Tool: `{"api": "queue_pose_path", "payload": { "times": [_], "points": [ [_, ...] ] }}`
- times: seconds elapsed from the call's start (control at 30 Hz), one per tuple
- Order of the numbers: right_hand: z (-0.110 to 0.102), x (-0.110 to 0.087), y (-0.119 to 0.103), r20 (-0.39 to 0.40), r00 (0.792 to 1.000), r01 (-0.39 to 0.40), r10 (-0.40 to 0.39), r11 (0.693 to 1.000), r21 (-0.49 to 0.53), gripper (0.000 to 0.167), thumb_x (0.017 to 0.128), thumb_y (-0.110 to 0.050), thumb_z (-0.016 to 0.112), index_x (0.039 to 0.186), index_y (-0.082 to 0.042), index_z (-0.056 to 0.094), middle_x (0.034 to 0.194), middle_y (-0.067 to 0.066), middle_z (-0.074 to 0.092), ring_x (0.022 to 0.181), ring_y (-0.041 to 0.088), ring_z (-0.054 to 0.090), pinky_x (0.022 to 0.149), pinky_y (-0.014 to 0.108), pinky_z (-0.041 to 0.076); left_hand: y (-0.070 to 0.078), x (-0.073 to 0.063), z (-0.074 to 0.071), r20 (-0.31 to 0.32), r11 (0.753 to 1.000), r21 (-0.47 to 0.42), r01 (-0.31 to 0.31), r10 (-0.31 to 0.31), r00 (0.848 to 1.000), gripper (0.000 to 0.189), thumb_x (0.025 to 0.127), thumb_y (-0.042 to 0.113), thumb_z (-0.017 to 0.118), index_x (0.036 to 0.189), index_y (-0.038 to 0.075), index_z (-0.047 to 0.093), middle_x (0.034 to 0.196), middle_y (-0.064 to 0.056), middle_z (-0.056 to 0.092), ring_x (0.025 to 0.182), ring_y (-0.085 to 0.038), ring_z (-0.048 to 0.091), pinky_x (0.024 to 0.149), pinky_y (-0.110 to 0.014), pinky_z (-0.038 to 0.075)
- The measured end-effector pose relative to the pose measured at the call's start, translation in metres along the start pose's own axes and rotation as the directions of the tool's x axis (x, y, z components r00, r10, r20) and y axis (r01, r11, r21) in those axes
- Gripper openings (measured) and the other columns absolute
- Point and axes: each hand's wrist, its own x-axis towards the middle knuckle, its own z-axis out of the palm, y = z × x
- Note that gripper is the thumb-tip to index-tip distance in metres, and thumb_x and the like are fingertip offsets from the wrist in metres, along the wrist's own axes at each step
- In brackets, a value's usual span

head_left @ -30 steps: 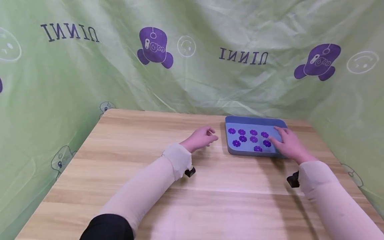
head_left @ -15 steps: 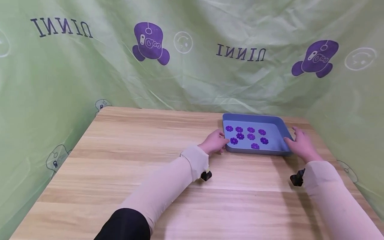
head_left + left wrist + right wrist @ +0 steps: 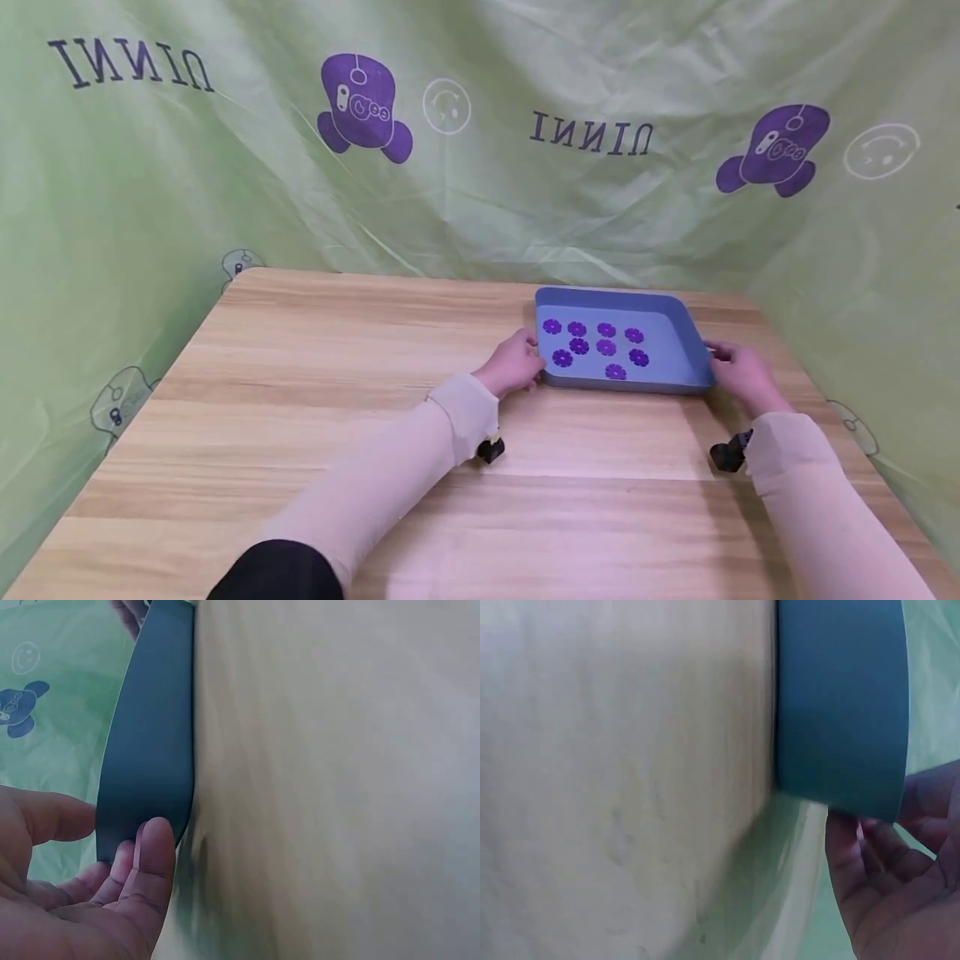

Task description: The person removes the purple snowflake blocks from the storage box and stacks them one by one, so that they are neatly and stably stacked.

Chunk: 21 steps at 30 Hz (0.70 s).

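Observation:
A shallow blue tray (image 3: 667, 362) lies on the wooden table, with several purple flower-shaped pieces (image 3: 606, 347) spread over its floor, mostly toward the left and middle. My left hand (image 3: 513, 364) grips the tray's left end near the front corner; in the left wrist view its thumb is at the rim and its fingers lie along the outer wall (image 3: 146, 735). At the opposite end, my right hand (image 3: 742, 377) holds the right side, thumb by the rim and fingers against the outside, as the right wrist view shows. The tray's underside is hidden.
The wooden table (image 3: 337, 350) stretches to the left and in front of the tray. Behind it hangs a green printed curtain (image 3: 465, 200), which also closes both sides. A black wrist camera (image 3: 727, 454) sits under the right cuff.
My left hand has come right to the tray's left end and taken hold of it. My right hand has moved from over the tray to its right side. The purple pieces keep their layout.

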Motion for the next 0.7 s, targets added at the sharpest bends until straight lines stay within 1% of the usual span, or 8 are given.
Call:
{"api": "queue_pose_path", "payload": {
  "times": [0.1,0.2,0.23,0.27,0.37,0.47,0.57,0.7],
  "points": [
    [0.006,0.0,-0.007,0.019,0.999,0.035,-0.035,0.999,0.019,0.049,0.104,-0.006,0.045,0.145,0.018,0.041,0.127,0.042,0.054,0.102,0.04,0.058,0.069,0.027,0.049,-0.003,-0.013,-0.014,-0.008,1.0,-0.017,0.001,-0.001,1.0,0.039,0.099,-0.002,0.057,0.136,-0.008,0.046,0.095,-0.015,0.065,0.065,-0.02,0.061,0.063,-0.03,0.057],
    [0.012,0.001,-0.015,0.062,0.997,0.051,-0.055,0.997,0.063,0.05,0.105,-0.007,0.047,0.148,0.017,0.04,0.128,0.041,0.054,0.102,0.033,0.06,0.068,0.021,0.051,-0.007,-0.024,-0.027,-0.011,1.0,-0.019,0.016,-0.016,1.0,0.041,0.099,-0.002,0.057,0.138,-0.009,0.044,0.099,-0.017,0.065,0.07,-0.023,0.064,0.065,-0.032,0.058],
    [0.015,0.001,-0.017,0.081,0.995,0.052,-0.059,0.995,0.087,0.05,0.105,-0.006,0.048,0.149,0.017,0.038,0.129,0.041,0.054,0.101,0.031,0.061,0.07,0.021,0.053,-0.004,-0.031,-0.031,-0.011,0.999,-0.017,0.044,-0.044,0.999,0.042,0.1,-0.002,0.056,0.139,-0.009,0.044,0.1,-0.017,0.065,0.073,-0.024,0.064,0.068,-0.033,0.059],
    [0.017,0.001,-0.02,0.103,0.993,0.052,-0.064,0.992,0.114,0.051,0.105,-0.005,0.048,0.149,0.017,0.036,0.129,0.041,0.054,0.1,0.028,0.063,0.072,0.021,0.055,-0.006,-0.033,-0.034,-0.013,0.999,-0.016,0.051,-0.051,0.999,0.042,0.1,-0.002,0.056,0.139,-0.009,0.044,0.099,-0.017,0.064,0.074,-0.024,0.064,0.068,-0.032,0.059],
    [0.024,-0.001,-0.026,0.175,0.982,0.026,-0.064,0.977,0.21,0.053,0.104,0.0,0.048,0.152,0.017,0.031,0.128,0.04,0.052,0.093,0.019,0.064,0.074,0.024,0.058,-0.015,-0.042,-0.045,-0.025,0.998,-0.008,0.063,-0.063,0.998,0.04,0.101,-0.001,0.056,0.139,-0.007,0.044,0.096,-0.014,0.061,0.072,-0.023,0.062,0.066,-0.03,0.058],
    [0.032,-0.003,-0.035,0.226,0.972,-0.008,-0.06,0.957,0.289,0.055,0.105,0.002,0.048,0.154,0.016,0.028,0.128,0.039,0.052,0.087,0.013,0.063,0.074,0.026,0.06,-0.021,-0.051,-0.057,-0.045,0.998,0.005,0.064,-0.064,0.997,0.038,0.101,-0.002,0.056,0.138,-0.007,0.045,0.092,-0.012,0.058,0.067,-0.021,0.059,0.063,-0.029,0.057],
    [0.041,-0.005,-0.045,0.254,0.966,-0.039,-0.052,0.939,0.341,0.056,0.105,0.001,0.049,0.155,0.015,0.027,0.127,0.036,0.053,0.084,0.012,0.062,0.073,0.026,0.059,-0.026,-0.06,-0.069,-0.067,0.998,0.014,0.064,-0.063,0.996,0.038,0.101,-0.003,0.055,0.137,-0.007,0.046,0.092,-0.012,0.057,0.067,-0.02,0.059,0.063,-0.029,0.057],
    [0.058,-0.004,-0.058,0.267,0.959,-0.025,-0.092,0.915,0.403,0.06,0.104,0.003,0.051,0.156,0.015,0.023,0.127,0.036,0.051,0.084,0.013,0.063,0.073,0.027,0.06,-0.039,-0.073,-0.085,-0.09,0.998,0.012,0.066,-0.065,0.994,0.042,0.099,-0.004,0.055,0.139,-0.009,0.044,0.095,-0.013,0.057,0.069,-0.02,0.06,0.064,-0.029,0.057]
  ]
}}
